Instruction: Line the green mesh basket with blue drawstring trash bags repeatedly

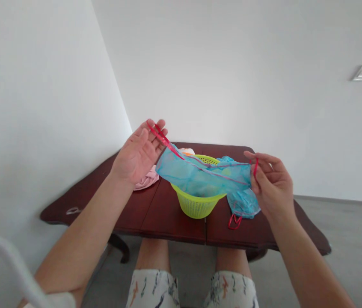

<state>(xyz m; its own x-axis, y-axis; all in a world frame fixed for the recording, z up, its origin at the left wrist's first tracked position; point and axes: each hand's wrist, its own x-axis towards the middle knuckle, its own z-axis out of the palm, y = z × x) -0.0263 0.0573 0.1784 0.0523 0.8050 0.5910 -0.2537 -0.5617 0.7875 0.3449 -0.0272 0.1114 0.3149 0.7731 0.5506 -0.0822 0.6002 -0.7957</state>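
Observation:
A translucent blue drawstring bag (197, 175) is stretched sideways between my two hands, above and partly in front of a yellow-green plastic basket (197, 208). My left hand (134, 158) is turned palm up with a red drawstring (167, 140) looped over its fingers, which are slightly curled. At the bag's other end, my right hand (272, 182) pinches the red string and the bag's edge between thumb and fingers. Pale rounded shapes show through the bag, but I cannot tell what they are. Another crumpled blue bag (244, 203) with a red string lies right of the basket.
The dark red-brown wooden table (174, 222) has wavy edges and stands near the walls. A pink cloth (147, 179) lies beside my left wrist. Behind the basket is a white and orange item (186, 151). A small ring-like object (73, 211) rests at the left.

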